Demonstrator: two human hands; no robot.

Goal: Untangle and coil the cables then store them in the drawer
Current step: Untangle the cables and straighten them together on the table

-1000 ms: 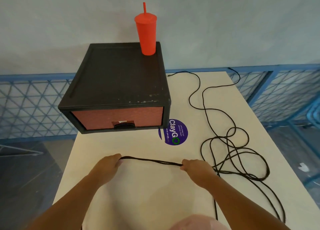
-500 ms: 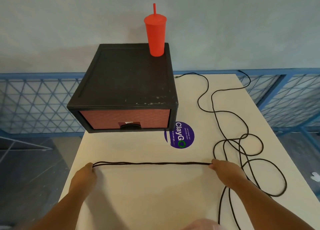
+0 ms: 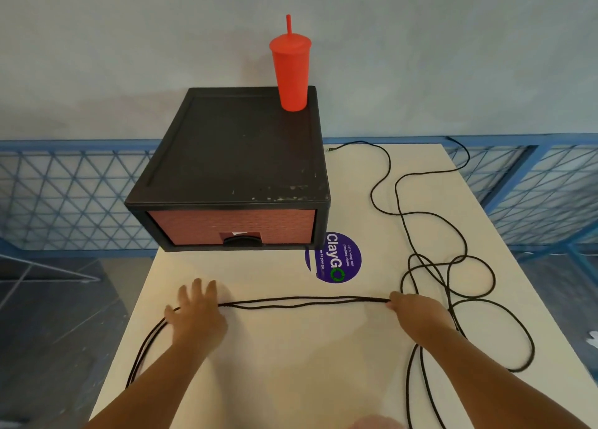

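1. A black cable is seen stretched in several parallel strands across the near part of the cream table, running between the two hands.
2. The left hand is laid flat, palm down, over the left part of the strands; its fingers are spread apart and nothing is pinched by them.
3. From under the left hand, two strands are seen curving down toward the near left edge of the table.
4. The right hand is closed on the right end of the strands, which are pinched between its fingers.
5. Beyond the right hand, the rest of the cable is left in loose overlapping loops on the right side of the table, with one length winding toward the far edge, where a small plug end is seen just beside the drawer unit.
6. A black drawer unit is placed at the far left of the table, and its red-brown drawer is shown shut.
7. A red tumbler with a straw is stood upright on the far right corner of the unit's top.
8. A round purple sticker is seen on the table, just beside the unit's front right corner and well apart from the strands.
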